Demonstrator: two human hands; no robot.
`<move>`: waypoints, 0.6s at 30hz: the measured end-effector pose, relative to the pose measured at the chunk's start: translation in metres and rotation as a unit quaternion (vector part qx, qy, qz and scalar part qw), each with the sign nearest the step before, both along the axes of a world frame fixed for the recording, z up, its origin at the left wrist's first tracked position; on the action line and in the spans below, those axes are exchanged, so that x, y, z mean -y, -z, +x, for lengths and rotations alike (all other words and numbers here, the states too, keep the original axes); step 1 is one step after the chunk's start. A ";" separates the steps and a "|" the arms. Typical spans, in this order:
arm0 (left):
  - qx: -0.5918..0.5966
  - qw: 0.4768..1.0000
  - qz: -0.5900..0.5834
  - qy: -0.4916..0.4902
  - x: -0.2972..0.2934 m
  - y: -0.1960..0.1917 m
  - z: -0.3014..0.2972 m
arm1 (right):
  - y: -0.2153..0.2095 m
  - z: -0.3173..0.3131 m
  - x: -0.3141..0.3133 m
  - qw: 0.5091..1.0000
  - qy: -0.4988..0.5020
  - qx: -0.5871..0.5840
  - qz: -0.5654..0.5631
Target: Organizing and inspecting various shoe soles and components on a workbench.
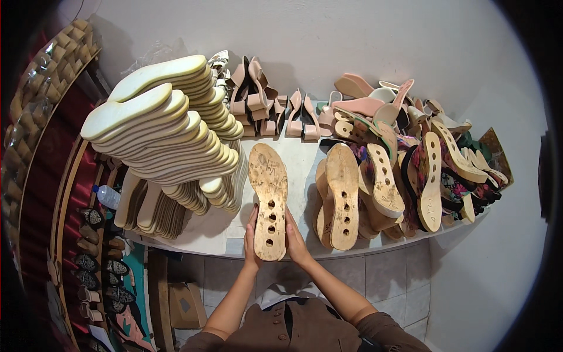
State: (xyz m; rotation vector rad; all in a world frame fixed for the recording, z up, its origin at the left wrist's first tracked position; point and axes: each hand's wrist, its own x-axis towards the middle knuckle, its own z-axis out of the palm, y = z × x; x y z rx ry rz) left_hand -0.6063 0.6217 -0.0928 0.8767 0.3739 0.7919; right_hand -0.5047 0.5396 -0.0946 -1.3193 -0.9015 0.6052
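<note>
Near the table's front edge, a wooden shoe sole (pixel 268 179) lies between my hands, its worn, stained face up and a row of several round holes toward me. My left hand (pixel 251 243) is closed along its left side, and my right hand (pixel 297 243) grips the right side. Most of the fingers are hidden beneath or behind the wood. Just to the right stand similar wooden soles (pixel 342 193), stacked with holes showing. Left of my hands rise tall piles of cream foam-like insoles (pixel 158 138).
Pink sandals (pixel 258 100) stand along the wall at the table's back. Loose soles and flowered wedge sandals (pixel 419 170) crowd the right side. A plastic bottle (pixel 107 196) is beside the insole piles. Shoe racks (pixel 88 264) line the left; a cardboard box (pixel 186 305) sits on the floor.
</note>
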 end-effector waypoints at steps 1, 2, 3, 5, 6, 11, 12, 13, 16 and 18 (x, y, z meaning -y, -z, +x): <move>-0.020 1.000 0.016 -0.006 0.001 -0.002 -0.001 | -0.001 0.000 0.002 1.000 0.001 0.005 0.002; -0.054 0.996 0.065 -0.038 0.006 -0.011 0.000 | -0.002 0.000 0.006 1.000 0.000 0.004 0.002; -0.055 0.996 0.064 -0.039 0.006 -0.006 -0.003 | -0.003 0.001 0.011 1.000 -0.013 0.010 -0.011; -0.117 0.980 0.140 -0.076 0.006 -0.005 -0.009 | -0.006 0.003 0.023 0.999 -0.028 0.015 -0.026; -0.120 0.979 0.130 -0.099 0.014 -0.003 -0.011 | -0.005 0.002 0.032 0.999 -0.023 0.027 -0.026; -0.230 0.944 0.101 -0.213 0.054 0.041 -0.033 | 0.007 -0.001 0.098 0.992 0.049 0.106 -0.041; -0.296 0.912 0.124 -0.256 0.069 0.050 -0.037 | 0.014 0.003 0.112 0.988 0.080 0.126 -0.033; -0.361 0.873 0.147 -0.292 0.083 0.056 -0.039 | 0.022 0.007 0.127 0.988 0.077 0.126 -0.037; -0.398 0.863 0.259 -0.174 0.125 0.059 -0.042 | 0.036 0.021 0.156 0.980 0.132 0.118 -0.094; -0.376 0.875 0.257 -0.161 0.145 0.056 -0.025 | 0.038 0.033 0.165 0.972 0.143 0.133 -0.134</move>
